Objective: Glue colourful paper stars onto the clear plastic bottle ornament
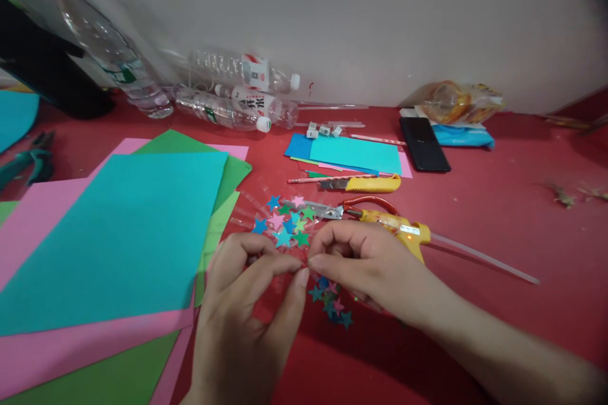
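Note:
My left hand (247, 310) and my right hand (361, 266) meet fingertip to fingertip over the red table (498, 234), both pinched on something small I cannot make out. Just beyond the fingers lies a heap of small paper stars (287, 223) in blue, green and pink. More stars (332, 307) lie under my right hand. A yellow glue gun (399, 228) with a clear glue stick lies right behind my right hand, next to scissors (332, 210) with red handles.
Large teal, pink and green paper sheets (114, 240) cover the left. A yellow box cutter (365, 184), small paper sheets (351, 155), a black phone (424, 143), plastic bottles (228, 107) and a snack bag (458, 101) lie toward the wall. Green pliers (28, 161) sit at far left.

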Motion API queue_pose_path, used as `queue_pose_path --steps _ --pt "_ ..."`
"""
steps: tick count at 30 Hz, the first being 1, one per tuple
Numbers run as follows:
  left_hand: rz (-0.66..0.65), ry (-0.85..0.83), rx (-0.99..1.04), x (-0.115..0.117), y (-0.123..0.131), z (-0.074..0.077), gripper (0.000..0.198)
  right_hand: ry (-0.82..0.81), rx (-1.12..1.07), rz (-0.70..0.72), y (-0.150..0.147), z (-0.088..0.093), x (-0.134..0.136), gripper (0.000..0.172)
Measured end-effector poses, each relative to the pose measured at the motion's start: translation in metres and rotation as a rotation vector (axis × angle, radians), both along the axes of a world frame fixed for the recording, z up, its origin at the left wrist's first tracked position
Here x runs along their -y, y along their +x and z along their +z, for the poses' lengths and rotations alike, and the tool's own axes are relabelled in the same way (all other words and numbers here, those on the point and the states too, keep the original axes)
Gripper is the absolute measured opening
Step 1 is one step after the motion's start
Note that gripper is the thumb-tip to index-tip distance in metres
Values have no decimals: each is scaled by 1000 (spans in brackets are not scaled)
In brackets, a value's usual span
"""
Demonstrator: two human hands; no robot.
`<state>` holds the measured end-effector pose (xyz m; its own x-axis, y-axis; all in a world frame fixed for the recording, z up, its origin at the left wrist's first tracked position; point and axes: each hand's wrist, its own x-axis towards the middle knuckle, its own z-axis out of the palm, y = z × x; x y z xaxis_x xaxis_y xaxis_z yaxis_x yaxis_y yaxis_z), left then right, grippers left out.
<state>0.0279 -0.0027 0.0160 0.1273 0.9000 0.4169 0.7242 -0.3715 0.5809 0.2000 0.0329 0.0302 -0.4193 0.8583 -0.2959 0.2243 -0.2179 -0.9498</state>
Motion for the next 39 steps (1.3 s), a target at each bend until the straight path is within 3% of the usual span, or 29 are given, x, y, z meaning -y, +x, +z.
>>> queue_pose_path --steps 30,39 --pt "13 -36 135 -3 -2 -4 11 190 61 -51 -3 -3 2 7" --pt "-29 -24 86 -7 -6 -4 8 472 249 -68 -1 -2 8 7"
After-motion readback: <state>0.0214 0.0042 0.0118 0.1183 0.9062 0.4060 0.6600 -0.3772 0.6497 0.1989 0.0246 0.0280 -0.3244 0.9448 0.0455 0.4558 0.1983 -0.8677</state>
